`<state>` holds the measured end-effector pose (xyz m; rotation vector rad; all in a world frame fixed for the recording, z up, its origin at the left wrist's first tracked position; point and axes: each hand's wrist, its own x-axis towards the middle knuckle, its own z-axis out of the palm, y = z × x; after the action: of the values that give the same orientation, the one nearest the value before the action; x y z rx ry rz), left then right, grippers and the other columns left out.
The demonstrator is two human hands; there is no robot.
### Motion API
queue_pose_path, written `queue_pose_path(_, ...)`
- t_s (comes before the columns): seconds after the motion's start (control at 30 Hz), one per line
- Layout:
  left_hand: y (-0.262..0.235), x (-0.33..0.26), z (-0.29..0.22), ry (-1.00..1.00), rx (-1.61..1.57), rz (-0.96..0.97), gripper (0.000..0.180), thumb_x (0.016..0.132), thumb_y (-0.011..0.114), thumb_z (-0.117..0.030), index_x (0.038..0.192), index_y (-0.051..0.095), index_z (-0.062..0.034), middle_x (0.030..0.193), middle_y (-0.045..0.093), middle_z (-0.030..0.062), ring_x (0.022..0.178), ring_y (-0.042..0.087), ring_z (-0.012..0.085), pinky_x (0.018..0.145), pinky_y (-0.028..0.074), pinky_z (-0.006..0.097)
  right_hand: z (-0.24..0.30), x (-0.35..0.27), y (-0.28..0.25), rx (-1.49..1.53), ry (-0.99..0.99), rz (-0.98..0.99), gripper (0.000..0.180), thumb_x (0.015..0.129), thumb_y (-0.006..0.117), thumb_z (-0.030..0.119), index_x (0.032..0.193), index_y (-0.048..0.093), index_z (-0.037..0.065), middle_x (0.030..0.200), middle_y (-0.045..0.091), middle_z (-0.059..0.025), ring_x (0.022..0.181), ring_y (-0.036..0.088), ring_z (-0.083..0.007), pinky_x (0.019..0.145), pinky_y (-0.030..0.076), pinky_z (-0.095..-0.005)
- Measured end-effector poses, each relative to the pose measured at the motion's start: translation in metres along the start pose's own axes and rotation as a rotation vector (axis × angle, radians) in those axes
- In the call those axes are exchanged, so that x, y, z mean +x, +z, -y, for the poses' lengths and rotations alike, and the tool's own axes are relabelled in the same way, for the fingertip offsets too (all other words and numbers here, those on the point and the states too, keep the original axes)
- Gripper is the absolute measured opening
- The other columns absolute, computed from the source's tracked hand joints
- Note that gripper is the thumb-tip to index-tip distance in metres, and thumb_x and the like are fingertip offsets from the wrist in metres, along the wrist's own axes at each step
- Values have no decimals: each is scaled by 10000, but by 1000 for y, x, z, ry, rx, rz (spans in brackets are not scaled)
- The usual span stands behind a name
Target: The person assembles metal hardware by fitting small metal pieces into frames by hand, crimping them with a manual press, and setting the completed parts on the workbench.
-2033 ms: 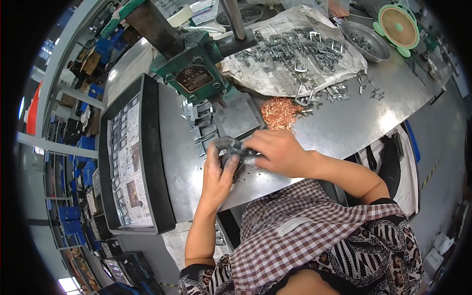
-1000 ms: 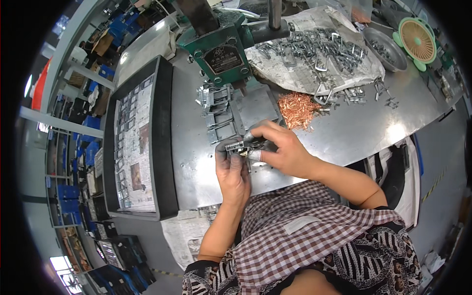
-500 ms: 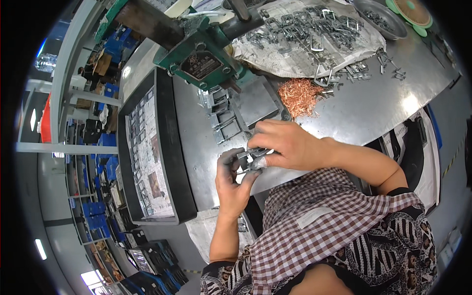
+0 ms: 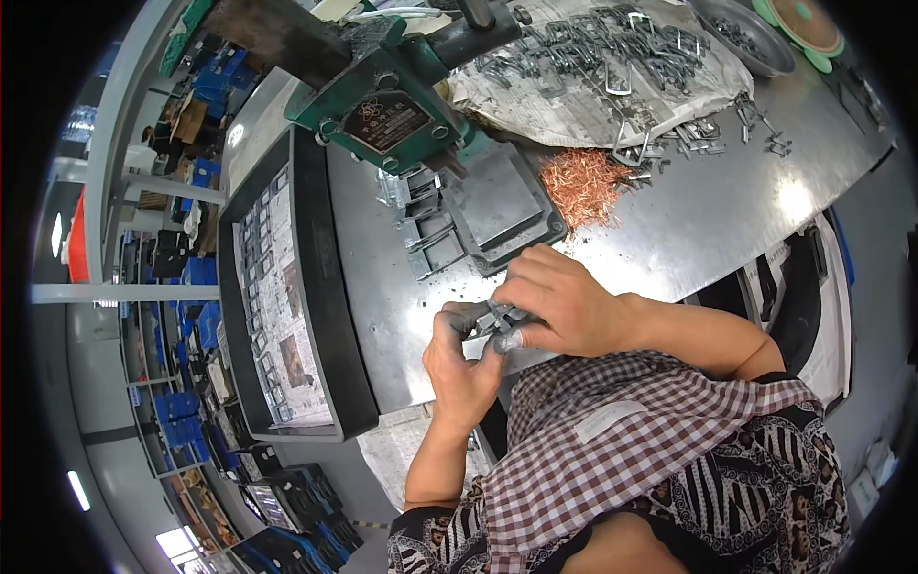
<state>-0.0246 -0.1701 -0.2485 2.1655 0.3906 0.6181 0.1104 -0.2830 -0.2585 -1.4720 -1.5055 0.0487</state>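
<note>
Between my two hands is a small grey metal frame (image 4: 490,323), held over the near edge of the steel table. My left hand (image 4: 461,359) curls its thumb and fingers round the frame's left side. From the right, my right hand (image 4: 555,301) pinches the other side; its fingers cover much of the piece. Beyond them, several similar metal frames (image 4: 442,251) lie beside the steel base plate (image 4: 492,196) of a green hand press (image 4: 382,120). A heap of thin copper-coloured pins (image 4: 581,187) sits right of the plate.
A black tray (image 4: 335,297) with rows of metal frames on paper stands at the left. Many loose metal frames (image 4: 617,53) are piled on a paper-like sheet (image 4: 535,105) at the back. A metal bowl (image 4: 765,62) of small parts is at far right.
Both hands have come slightly nearer to my body with the metal frame and closed in more tightly around it. The view has shifted a little.
</note>
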Motion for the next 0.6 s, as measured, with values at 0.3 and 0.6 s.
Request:
queue_pose_path(0.3, 6, -8, 8, -117, -195, 27, 375, 668, 687, 3, 960, 452, -1, 919, 522, 70, 818, 513, 117, 699, 449, 239, -3, -4, 2, 120, 64, 64, 320, 662, 647, 179, 899, 509, 14, 801, 467, -122, 757, 473, -285, 687, 392, -369)
queue_pose_path(0.6, 40, -12, 14, -283, -581, -35, 470, 808, 553, -23, 1232, 355, 22, 1050, 525, 108, 981, 520, 175, 832, 420, 273, -8, 0, 15, 362, 338, -30, 296, 801, 601, 213, 1025, 545, 28, 872, 483, -109, 801, 497, -228, 704, 401, -312)
